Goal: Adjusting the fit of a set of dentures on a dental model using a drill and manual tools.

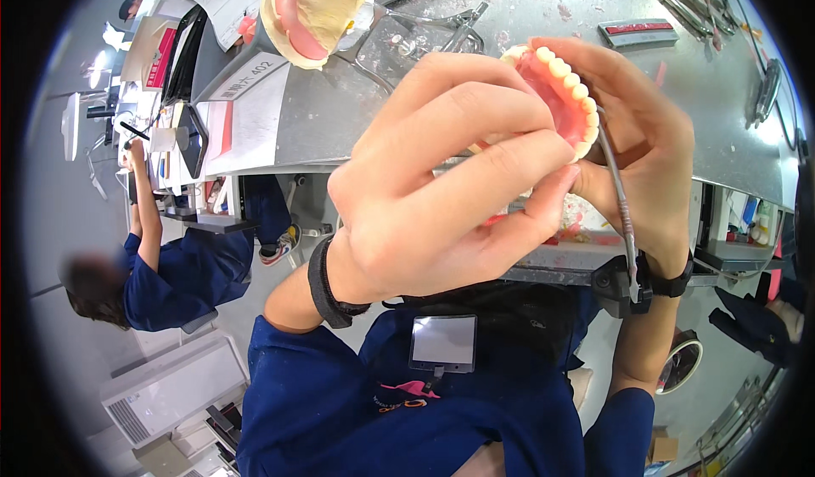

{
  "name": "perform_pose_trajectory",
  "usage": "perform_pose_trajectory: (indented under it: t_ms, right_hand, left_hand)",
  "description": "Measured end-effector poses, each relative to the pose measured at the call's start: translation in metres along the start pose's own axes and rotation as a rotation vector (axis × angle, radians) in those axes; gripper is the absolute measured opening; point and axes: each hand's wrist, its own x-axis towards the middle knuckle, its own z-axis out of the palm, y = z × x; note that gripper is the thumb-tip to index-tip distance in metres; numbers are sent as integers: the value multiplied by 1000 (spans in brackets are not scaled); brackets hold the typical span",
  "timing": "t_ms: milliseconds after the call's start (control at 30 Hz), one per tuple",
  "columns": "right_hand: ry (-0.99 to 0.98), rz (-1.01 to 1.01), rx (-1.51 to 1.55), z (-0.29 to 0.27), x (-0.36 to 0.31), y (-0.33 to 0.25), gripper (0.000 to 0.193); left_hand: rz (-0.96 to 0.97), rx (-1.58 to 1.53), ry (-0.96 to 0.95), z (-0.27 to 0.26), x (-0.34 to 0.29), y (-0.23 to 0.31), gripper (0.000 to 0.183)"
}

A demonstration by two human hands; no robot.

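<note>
A denture [567, 95] with a pink base and a curved row of cream teeth is up in front of me, over the bench's near edge. The fingers of my left hand [441, 180] reach onto its pink inner side and near rim, closed on it. My right hand [641, 129] grips it from the right, fingers curled behind the tooth row. A thin metal carving tool [618, 180] lies along the right palm, its lower end near the wrist; how it is held is partly hidden. A pale plaster model [340, 23] with a pink wax rim sits at the far left.
A metal frame-like device [441, 31] stands behind my left hand. A grey tooth-card case [637, 32] and several slim metal tools [679, 2] lie on the steel bench [323, 120], among pink scraps. A seated person [187, 277] in blue works at the left.
</note>
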Motion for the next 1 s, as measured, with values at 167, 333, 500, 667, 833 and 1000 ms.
perform_pose_trajectory:
  t_ms: [167, 333, 500, 667, 833, 1000]
  right_hand:
    - [14, 23, -31, 0, -2, -3, 78]
    - [44, 4, -12, 3, -2, -2, 78]
    - [43, 18, 1, 3, -2, -2, 81]
    - [-4, 10, -46, -1, -2, -3, 92]
    - [1, 118, -4, 1, 3, -13, 93]
    - [88, 77, -20, 7, 17, -44, 80]
  left_hand:
    - [98, -6, 33, 5, -4, -8, 33]
    - [106, -15, 56, 8, -7, -10, 34]
    - [161, -46, 13, 4, -3, -16, 39]
    - [-39, 248, -189, -73, 25, -13, 92]
    - [-619, 192, -518, -114, 48, -44, 94]
    - [-456, 250, -435, -116, 39, -43, 77]
